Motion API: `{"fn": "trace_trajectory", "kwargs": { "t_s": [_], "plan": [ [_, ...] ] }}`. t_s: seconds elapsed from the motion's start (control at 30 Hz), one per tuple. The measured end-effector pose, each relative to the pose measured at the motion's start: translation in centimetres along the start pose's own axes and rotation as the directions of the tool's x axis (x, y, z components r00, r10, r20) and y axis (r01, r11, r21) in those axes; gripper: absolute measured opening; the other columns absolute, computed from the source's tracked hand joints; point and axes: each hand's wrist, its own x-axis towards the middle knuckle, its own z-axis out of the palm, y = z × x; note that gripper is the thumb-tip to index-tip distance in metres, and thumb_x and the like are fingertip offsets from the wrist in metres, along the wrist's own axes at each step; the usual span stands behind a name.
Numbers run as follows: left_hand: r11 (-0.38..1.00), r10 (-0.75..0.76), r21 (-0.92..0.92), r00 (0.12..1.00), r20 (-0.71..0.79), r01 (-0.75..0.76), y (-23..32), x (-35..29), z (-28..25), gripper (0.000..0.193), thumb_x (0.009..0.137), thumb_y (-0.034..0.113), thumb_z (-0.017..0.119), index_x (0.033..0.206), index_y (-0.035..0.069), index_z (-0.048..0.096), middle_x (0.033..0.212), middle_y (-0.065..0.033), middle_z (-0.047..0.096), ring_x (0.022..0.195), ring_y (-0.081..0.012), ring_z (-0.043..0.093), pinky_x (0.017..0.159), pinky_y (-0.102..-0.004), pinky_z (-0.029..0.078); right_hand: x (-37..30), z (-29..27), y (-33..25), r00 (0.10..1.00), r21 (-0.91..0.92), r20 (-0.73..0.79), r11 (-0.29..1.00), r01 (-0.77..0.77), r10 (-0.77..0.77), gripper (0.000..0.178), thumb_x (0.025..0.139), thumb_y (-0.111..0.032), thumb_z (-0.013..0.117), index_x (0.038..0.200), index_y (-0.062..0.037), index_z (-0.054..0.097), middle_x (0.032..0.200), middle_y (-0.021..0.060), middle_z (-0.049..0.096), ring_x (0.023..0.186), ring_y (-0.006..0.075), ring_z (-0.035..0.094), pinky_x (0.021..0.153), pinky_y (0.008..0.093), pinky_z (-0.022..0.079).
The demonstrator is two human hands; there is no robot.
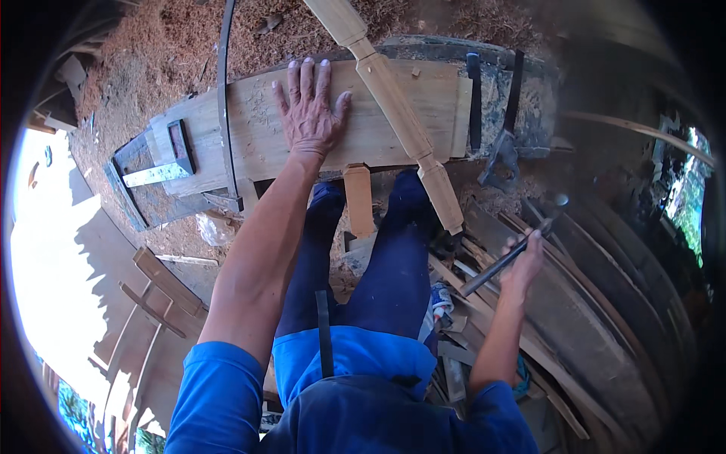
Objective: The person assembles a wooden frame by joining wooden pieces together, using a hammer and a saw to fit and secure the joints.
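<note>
My left hand lies flat with fingers spread on a pale wooden board on the low workbench. Beyond the bench's right edge, my right hand is closed round the dark handle of a hammer, its shiny head pointing up and away. A shaped wooden post slants across the board, from the far side down past my right leg. Between my legs, the end of a short wooden block juts from the bench. A dark metal clamp bar crosses the board left of my hand.
A try square rests at the board's left end. A handsaw and a dark flat strip lie toward the right. Planks are stacked at right, more wood pieces at left. Shavings cover the ground beyond.
</note>
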Motion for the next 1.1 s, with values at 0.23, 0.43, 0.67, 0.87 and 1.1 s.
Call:
{"fn": "trace_trajectory", "kwargs": {
  "t_s": [0.23,0.43,0.67,0.87,1.1],
  "plan": [
    [0.999,0.039,-0.004,0.999,-0.002,-0.039,0.0,0.1,0.7,0.069,0.099,0.054,0.046,0.156,0.016,0.037,0.163,-0.0114,0.031,0.154,-0.0323,0.016,0.122,-0.0573,0.003,-18.5,-5.2,19.8,0.419,0.446,0.633,0.136,-0.885,0.651,0.028,0.108,-0.029,0.049,0.116,-0.0040,0.057,0.088,0.0048,0.056,0.064,0.0105,0.055,0.058,0.0256,0.048],
    [0.998,0.066,-0.023,0.998,0.013,-0.066,0.6,0.4,0.7,0.070,0.099,0.055,0.042,0.156,0.015,0.036,0.164,-0.0144,0.027,0.155,-0.0338,0.013,0.122,-0.0589,0.001,-25.0,-1.9,28.7,0.393,0.533,0.692,-0.061,-0.844,0.605,0.029,0.107,-0.029,0.050,0.122,-0.0055,0.057,0.088,0.0042,0.054,0.064,0.0104,0.053,0.058,0.0280,0.047],
    [0.997,0.074,0.030,0.997,0.019,-0.074,0.3,0.2,0.9,0.073,0.099,0.053,0.042,0.157,0.011,0.031,0.163,-0.0178,0.027,0.153,-0.0377,0.015,0.121,-0.0581,0.003,-23.3,5.0,25.3,0.522,0.544,0.636,0.150,-0.826,0.569,0.028,0.105,-0.032,0.054,0.123,-0.0102,0.058,0.085,0.0030,0.053,0.060,0.0087,0.049,0.053,0.0249,0.044],
    [0.998,0.059,0.024,0.998,0.020,-0.059,0.9,0.4,1.0,0.074,0.099,0.054,0.042,0.157,0.011,0.031,0.164,-0.0174,0.026,0.155,-0.0364,0.012,0.122,-0.0586,0.000,-25.2,3.5,27.7,0.460,0.659,0.402,0.098,-0.745,0.791,0.021,0.106,-0.030,0.053,0.116,-0.0127,0.059,0.083,0.0014,0.051,0.058,0.0080,0.047,0.051,0.0249,0.043],
    [0.998,0.063,0.022,0.998,0.027,-0.063,0.8,0.5,0.8,0.074,0.098,0.054,0.043,0.157,0.011,0.032,0.165,-0.0187,0.024,0.155,-0.0366,0.011,0.122,-0.0585,0.000,-25.4,3.8,25.0,0.514,0.556,0.527,0.182,-0.811,0.677,0.021,0.106,-0.029,0.051,0.117,-0.0126,0.059,0.079,0.0002,0.050,0.058,0.0080,0.047,0.051,0.0251,0.042]
  ]
}}
